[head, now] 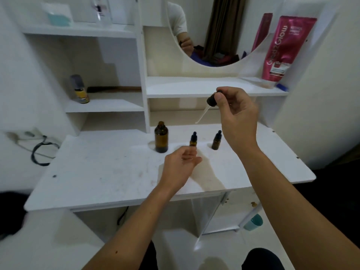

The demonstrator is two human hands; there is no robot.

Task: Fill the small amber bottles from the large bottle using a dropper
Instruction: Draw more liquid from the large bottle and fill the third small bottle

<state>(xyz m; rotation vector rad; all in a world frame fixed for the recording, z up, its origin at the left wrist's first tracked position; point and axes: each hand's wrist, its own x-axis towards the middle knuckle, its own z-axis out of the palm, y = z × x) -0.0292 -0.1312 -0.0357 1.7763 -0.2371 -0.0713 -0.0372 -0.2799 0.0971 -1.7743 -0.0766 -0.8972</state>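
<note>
While pinching the black bulb of a dropper between thumb and fingers, right hand raised above the white tabletop, glass tip slanting down-left. Left hand low over the table, fingers loosely spread, gripping nothing. Behind it, uncapped large amber bottle, then two small amber bottles with dropper caps on, all upright and apart. Liquid in the pipette hard to make out, possibly none.
</note>
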